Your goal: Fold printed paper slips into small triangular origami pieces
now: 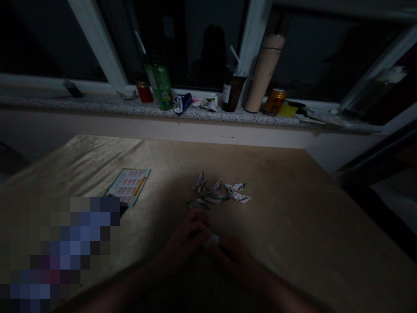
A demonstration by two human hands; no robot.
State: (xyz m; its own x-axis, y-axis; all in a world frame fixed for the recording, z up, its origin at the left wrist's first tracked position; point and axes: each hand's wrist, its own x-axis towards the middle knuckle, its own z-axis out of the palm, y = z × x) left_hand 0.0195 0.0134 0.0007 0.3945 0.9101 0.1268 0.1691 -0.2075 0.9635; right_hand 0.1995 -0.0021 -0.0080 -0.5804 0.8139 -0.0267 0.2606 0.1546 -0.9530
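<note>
In dim light, a small piece of folded paper (211, 240) is pinched between my two hands near the front of the table. My left hand (193, 231) grips its left side with curled fingers. From the right, my right hand (232, 253) closes on the other side; its fingertips are dark and partly hidden. Just beyond my hands lies a loose group of folded paper pieces (215, 195), pointed in shape and printed with small coloured marks. One folded piece (198, 204) sits almost against my left fingers.
A printed card (130, 184) lies on the tan table (283, 208) at left, near a pixelated patch. Behind, the stone windowsill (107, 104) carries a green container (163, 89), a red jar (144, 92), a lidded cup with straw (233, 91), a pink flask (264, 74) and an orange can (275, 102).
</note>
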